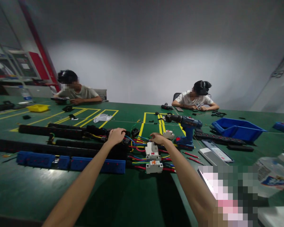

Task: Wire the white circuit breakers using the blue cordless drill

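Both hands reach into the coloured wires (137, 148). The left hand (115, 135) is half closed on the black strip (61, 132); the grip of the right hand (157, 138) cannot be told. A pull may drag the white plastic breakers (152, 151) off the green counter (123, 201).

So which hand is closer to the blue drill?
The right hand. It rests on the wires just left of the blue drill, while the left hand is farther left, on the black strip.

L hand (115, 135) lay on long black rail (52, 131); white breakers (153, 157) sat just below R hand (157, 138); blue cordless drill (186, 130) stood to its right.
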Motion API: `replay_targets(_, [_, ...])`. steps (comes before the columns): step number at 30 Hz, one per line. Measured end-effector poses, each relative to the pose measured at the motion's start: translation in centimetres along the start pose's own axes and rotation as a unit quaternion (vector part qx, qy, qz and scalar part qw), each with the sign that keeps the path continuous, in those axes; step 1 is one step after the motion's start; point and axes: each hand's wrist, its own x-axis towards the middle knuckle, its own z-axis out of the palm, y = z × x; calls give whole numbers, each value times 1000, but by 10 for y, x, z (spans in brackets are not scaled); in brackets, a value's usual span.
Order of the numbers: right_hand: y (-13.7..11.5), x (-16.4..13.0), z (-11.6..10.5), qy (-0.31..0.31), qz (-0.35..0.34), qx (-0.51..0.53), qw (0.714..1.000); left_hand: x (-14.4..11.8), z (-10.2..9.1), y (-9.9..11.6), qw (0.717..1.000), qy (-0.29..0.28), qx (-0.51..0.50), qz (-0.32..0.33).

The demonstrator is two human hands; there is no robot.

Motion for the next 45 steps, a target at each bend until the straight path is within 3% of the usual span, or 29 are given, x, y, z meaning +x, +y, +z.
replay_targets(5, [2, 8, 3, -52, -6, -1, 999, -3, 1, 4, 1000, 17, -11, -8])
replay_targets(11, [-1, -6, 1, 1, -29, 9, 1000, -12, -7, 9, 998, 56, -27, -11])
replay_targets(15, [-1, -25, -8, 65, -65, 22, 996, -28, -23, 28, 982, 180, -45, -27])
replay_targets(17, [3, -39, -13, 89, -76, 26, 993, -41, -32, 42, 967, 242, -74, 13])
replay_targets(19, [8, -53, -17, 105, -77, 25, 991, -56, -37, 59, 968, 214, -106, 78])
replay_targets(22, [14, -77, -21, 103, -75, 15, 992, -75, -36, 82, 978, 90, -119, 144])
replay_targets(25, [18, -98, -22, 78, -77, 4, 994, -83, -23, 100, 983, -14, -89, 161])
replay_targets(31, [18, -116, -16, 44, -82, -9, 996, -77, 2, 112, 969, -147, -66, 188])
replay_targets(35, [20, -116, -13, 42, -80, -2, 996, -72, 9, 111, 969, -156, -89, 171])
replay_targets(41, [21, -118, -14, 35, -84, 10, 996, -69, 16, 113, 959, -168, -201, 110])
replay_targets(45, [18, -121, -17, 27, -88, 24, 995, -68, 19, 117, 962, -154, -203, 103])
